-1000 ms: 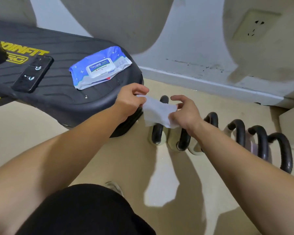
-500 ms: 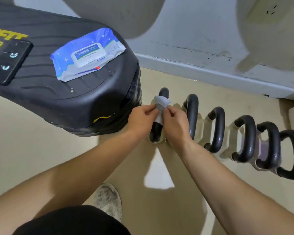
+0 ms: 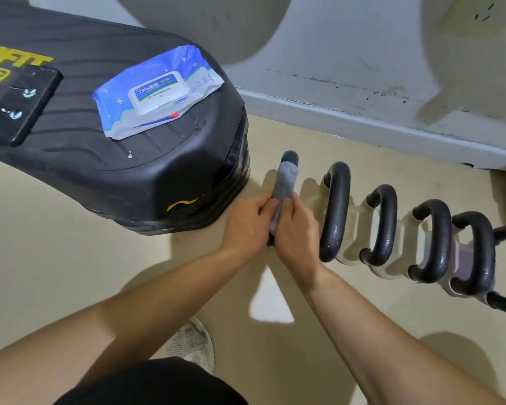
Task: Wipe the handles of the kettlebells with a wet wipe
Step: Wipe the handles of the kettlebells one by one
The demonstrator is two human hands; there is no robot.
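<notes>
Several kettlebells with black loop handles stand in a row on the beige floor. A wet wipe (image 3: 285, 182) is wrapped over the handle of the leftmost kettlebell (image 3: 289, 156), which is mostly covered. My left hand (image 3: 246, 222) pinches the wipe from the left side of that handle. My right hand (image 3: 297, 229) grips the wipe and handle from the right. The neighbouring kettlebell handle (image 3: 335, 211) stands bare just right of my right hand.
A black step platform (image 3: 114, 176) sits left of the kettlebells, carrying a blue wet-wipe pack (image 3: 155, 93) and a black phone (image 3: 18, 106). A white baseboard (image 3: 362, 127) runs behind. My shoe (image 3: 192, 343) is on the floor below my arms.
The wipe went from held spread in the air to wrapped on the leftmost handle. Both hands have slid down the handle toward me, spreading the wipe along it.
</notes>
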